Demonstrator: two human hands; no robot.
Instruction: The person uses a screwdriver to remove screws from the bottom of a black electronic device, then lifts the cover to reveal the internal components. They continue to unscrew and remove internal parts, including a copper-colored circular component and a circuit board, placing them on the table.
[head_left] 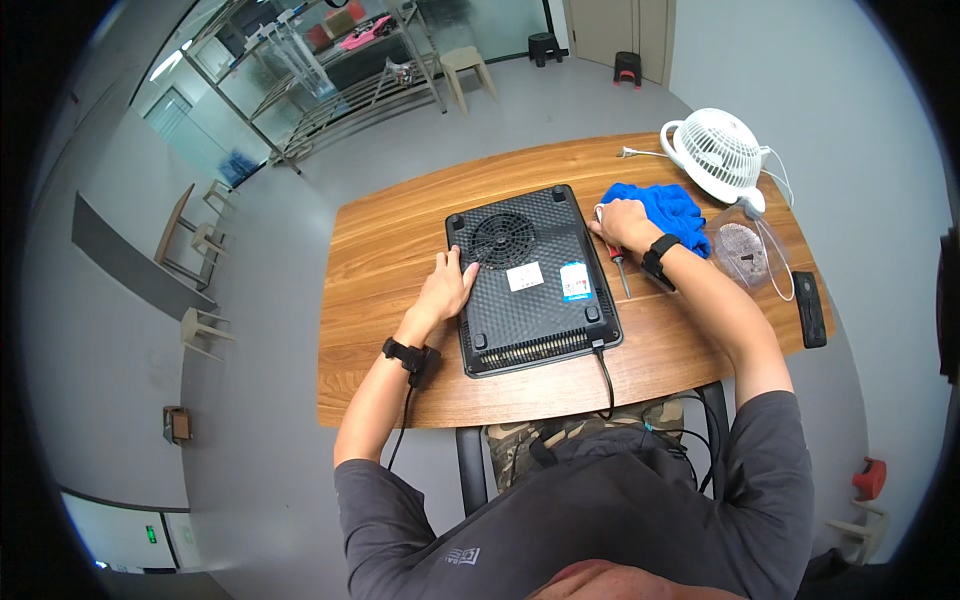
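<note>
Nearest the person, a black cord [607, 377] runs from the near edge of the cooker [505, 308] and drops past the table's [385, 270] edge. The cooker lies upside down on the table, between the hands, its vent [503, 240], four corner feet and slotted near edge showing (an induction type, by the look of that underside). It will probably handle as stiff and fairly weighty, its textured shell giving some grip but its face, hidden beneath, perhaps slick and breakable; the opposite side rims look the best hold, clear of the slots and cord. The left hand [445, 290] rests with fingers loosely spread on its left side, clutching nothing. Beyond the right side, the right hand's [624, 224] fingers curl over the handle of a screwdriver [616, 257], though one cannot tell whether they have closed on it. To the right are a black box [809, 310] and a clear bag [742, 250] with something round inside; a crumpled blue cloth [668, 205] lies past the right hand, and a white fan [718, 150] at the far corner. Farther off stand a pale stool [465, 66] and a metal rack [352, 110].
</note>
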